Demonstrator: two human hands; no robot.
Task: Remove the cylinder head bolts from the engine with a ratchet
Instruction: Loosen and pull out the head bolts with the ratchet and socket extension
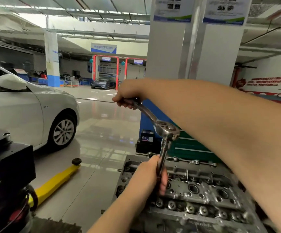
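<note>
A grey metal cylinder head (pixel 203 190) with valve springs and open bores fills the lower right. A chrome ratchet (pixel 167 129) stands over its near-left part, with an extension bar (pixel 163 155) running straight down from the ratchet's head. My right hand (pixel 128 98) grips the far end of the ratchet handle, up and to the left of the head. My left hand (pixel 154 172) holds the lower part of the extension just above the cylinder head. The socket and the bolt under it are hidden by my left hand.
A silver car (pixel 32 111) stands at the left, a yellow jack arm (pixel 55 180) lies on the glossy floor beside the engine. A black machine (pixel 6 179) is at the lower left. A green cabinet (pixel 193 147) and a white pillar (pixel 195 56) stand behind the engine.
</note>
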